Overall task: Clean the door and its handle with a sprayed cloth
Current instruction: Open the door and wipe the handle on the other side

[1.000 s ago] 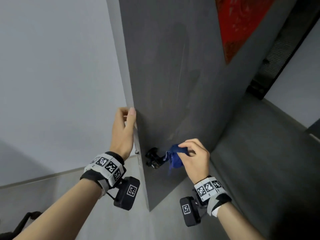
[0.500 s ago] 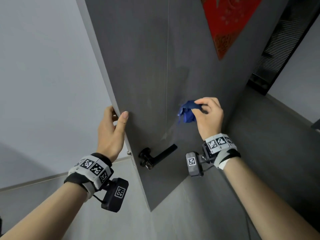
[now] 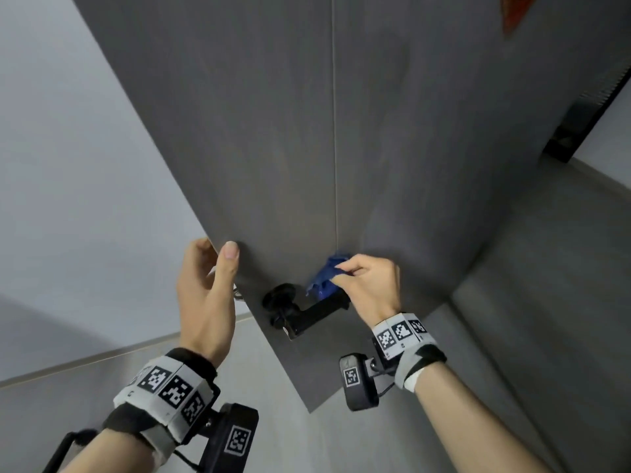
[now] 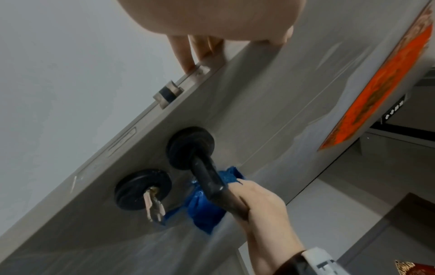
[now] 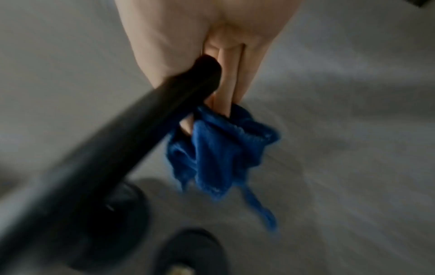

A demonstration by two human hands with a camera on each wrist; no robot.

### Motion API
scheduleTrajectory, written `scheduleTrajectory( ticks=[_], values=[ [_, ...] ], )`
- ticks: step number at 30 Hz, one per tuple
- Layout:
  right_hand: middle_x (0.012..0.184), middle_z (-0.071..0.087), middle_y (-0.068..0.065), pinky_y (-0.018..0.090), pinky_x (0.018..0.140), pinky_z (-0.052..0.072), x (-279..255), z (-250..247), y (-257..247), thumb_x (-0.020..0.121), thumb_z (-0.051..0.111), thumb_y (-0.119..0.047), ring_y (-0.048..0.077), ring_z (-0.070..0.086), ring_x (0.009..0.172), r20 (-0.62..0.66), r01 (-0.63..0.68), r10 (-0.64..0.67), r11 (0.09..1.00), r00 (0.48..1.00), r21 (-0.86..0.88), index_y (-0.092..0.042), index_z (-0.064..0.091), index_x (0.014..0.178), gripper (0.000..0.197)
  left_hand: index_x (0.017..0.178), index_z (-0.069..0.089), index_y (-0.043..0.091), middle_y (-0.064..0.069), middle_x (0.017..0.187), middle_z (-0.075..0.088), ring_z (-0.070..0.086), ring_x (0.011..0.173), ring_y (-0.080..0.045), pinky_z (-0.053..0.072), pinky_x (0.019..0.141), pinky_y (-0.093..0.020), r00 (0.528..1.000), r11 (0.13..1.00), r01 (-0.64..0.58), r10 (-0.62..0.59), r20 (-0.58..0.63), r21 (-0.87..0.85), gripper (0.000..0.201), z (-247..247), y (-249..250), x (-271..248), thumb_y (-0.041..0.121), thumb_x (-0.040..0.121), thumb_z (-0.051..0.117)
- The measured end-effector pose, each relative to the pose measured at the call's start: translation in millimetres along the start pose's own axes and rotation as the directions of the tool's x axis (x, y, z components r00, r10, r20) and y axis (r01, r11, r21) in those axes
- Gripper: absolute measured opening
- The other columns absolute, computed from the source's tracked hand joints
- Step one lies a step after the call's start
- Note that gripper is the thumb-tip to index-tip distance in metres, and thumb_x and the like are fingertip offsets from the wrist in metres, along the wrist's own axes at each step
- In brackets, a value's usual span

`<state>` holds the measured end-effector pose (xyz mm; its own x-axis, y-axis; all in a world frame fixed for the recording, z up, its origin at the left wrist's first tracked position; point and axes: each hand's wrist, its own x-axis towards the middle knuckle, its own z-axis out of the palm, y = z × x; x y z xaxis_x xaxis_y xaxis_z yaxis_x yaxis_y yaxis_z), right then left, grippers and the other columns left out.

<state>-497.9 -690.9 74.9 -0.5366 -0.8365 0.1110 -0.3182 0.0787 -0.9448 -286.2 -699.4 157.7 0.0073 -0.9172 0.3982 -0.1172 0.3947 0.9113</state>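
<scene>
Risk assessment: a key (image 4: 154,205) hangs from the lock rosette (image 4: 143,189) just below the lever's base, and loose cloth tails trail close beside it in the L wrist view. If the wipe drags toward 9 o'clock, a tail could snag the key and pull it out or twist it. Second risk: downward pressure on the lever (image 3: 317,312) could work the latch (image 4: 168,93); the door is open and held by the L hand only, so a hard push could swing it. Third: the cloth is bunched, not flat, so contact area is small and streaks, already visible on the panel toward 1 o'clock in the L wrist view, may remain.

Hands: L hand (image 3: 205,302) clamps the free edge of the door (image 3: 341,148), thumb on the face, fingers (image 4: 186,54) wrapped behind the edge above the latch. R hand (image 3: 370,288) pinches the blue cloth (image 3: 324,279) betw. thumb and fingertips; R wrist view is blurred, but fingers plainly reach into the folds.

Position: cloth sits at approx. 9–10 o'clock of the R hand, against the door face, between panel and lever and just above the bar. L hand lies at 9 o'clock of the handle, near but apart. Lever tip passes close under the R hand; whether the palm touches it, cannot tell.
</scene>
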Motion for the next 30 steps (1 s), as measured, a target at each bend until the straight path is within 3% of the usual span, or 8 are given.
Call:
scheduleTrajectory(
  ticks=[4,8,14,16,19,22,26,30],
  values=[
    [0.060,0.071,-0.010,0.020,0.054,0.045,22.4,-3.7,-16.0,0.064,0.080,-0.003,-0.003,0.056,0.052,-0.010,0.019,-0.018,0.997,1.000,0.081,-0.021,0.076,0.066,0.018,0.102,0.055,0.010,0.015,0.089,0.060,0.054,0.080,0.003,0.044,0.073,-0.010,0.999,0.999,-0.041,0.041,-0.007,-0.005,0.040,-4.1,-8.8,16.5,0.048,0.092,0.050],
    [0.060,0.072,0.001,0.023,0.055,0.046,46.5,-13.9,-27.7,0.067,0.078,0.004,0.004,0.056,0.053,-0.101,0.079,-0.057,0.972,0.993,0.223,-0.013,0.072,0.067,0.018,0.091,0.052,0.021,0.025,0.081,0.058,0.050,0.076,0.009,0.041,0.071,-0.007,0.998,0.999,-0.049,0.049,-0.027,0.010,0.020,-3.9,-16.6,27.1,0.040,0.097,0.048],
    [0.062,0.069,0.005,0.021,0.053,0.042,26.7,18.7,-38.6,0.066,0.085,0.002,-0.002,0.056,0.054,0.122,0.193,-0.218,0.963,0.968,0.191,-0.012,0.073,0.063,0.019,0.091,0.050,0.026,0.021,0.083,0.055,0.049,0.077,0.008,0.039,0.073,-0.008,0.991,0.993,-0.116,0.118,-0.056,0.032,0.020,-1.4,-27.7,35.6,0.045,0.095,0.045],
    [0.061,0.070,0.009,0.021,0.052,0.042,33.3,14.9,-28.6,0.068,0.084,0.005,0.000,0.057,0.054,0.088,0.147,-0.174,0.955,0.981,0.259,-0.013,0.071,0.063,0.023,0.096,0.052,0.022,0.016,0.089,0.055,0.050,0.080,0.008,0.041,0.074,-0.009,0.990,0.991,-0.133,0.133,-0.044,0.013,0.023,-3.0,-28.9,36.7,0.044,0.095,0.045],
    [0.058,0.071,-0.002,0.024,0.056,0.045,48.4,2.9,1.4,0.068,0.081,0.008,0.005,0.058,0.056,-0.036,0.037,-0.028,0.959,0.999,0.279,-0.016,0.071,0.067,0.026,0.099,0.052,0.016,0.019,0.088,0.058,0.052,0.080,0.010,0.042,0.073,-0.008,0.989,0.990,-0.143,0.143,-0.040,0.012,0.022,-3.2,-29.0,37.6,0.037,0.098,0.046],
    [0.064,0.072,0.004,0.023,0.057,0.047,52.6,1.6,16.0,0.070,0.079,0.007,0.008,0.060,0.060,-0.085,0.007,0.017,0.963,0.996,0.269,-0.005,0.073,0.074,0.014,0.090,0.045,0.019,0.024,0.077,0.054,0.050,0.070,0.012,0.042,0.062,-0.004,0.990,0.991,-0.130,0.132,-0.052,0.040,0.012,0.4,-26.5,37.5,0.022,0.101,0.044],
    [0.065,0.070,0.008,0.018,0.056,0.048,53.1,4.8,26.3,0.071,0.078,0.009,0.007,0.060,0.059,-0.113,0.022,0.009,0.962,0.994,0.271,0.001,0.072,0.077,0.011,0.100,0.049,0.008,0.018,0.086,0.054,0.050,0.074,0.011,0.042,0.066,-0.006,0.989,0.989,-0.149,0.149,-0.022,-0.003,0.029,-3.5,-27.2,40.0,0.037,0.096,0.047],
    [0.056,0.066,-0.009,0.016,0.053,0.046,39.2,23.6,65.3,0.072,0.070,0.020,-0.003,0.056,0.051,-0.125,-0.068,0.111,0.949,0.986,0.309,0.000,0.067,0.073,0.021,0.100,0.049,0.009,0.009,0.087,0.051,0.049,0.075,0.009,0.041,0.069,-0.008,0.988,0.988,-0.157,0.157,0.006,-0.001,0.033,-5.9,-27.7,40.0,0.042,0.093,0.047]
  ],
)
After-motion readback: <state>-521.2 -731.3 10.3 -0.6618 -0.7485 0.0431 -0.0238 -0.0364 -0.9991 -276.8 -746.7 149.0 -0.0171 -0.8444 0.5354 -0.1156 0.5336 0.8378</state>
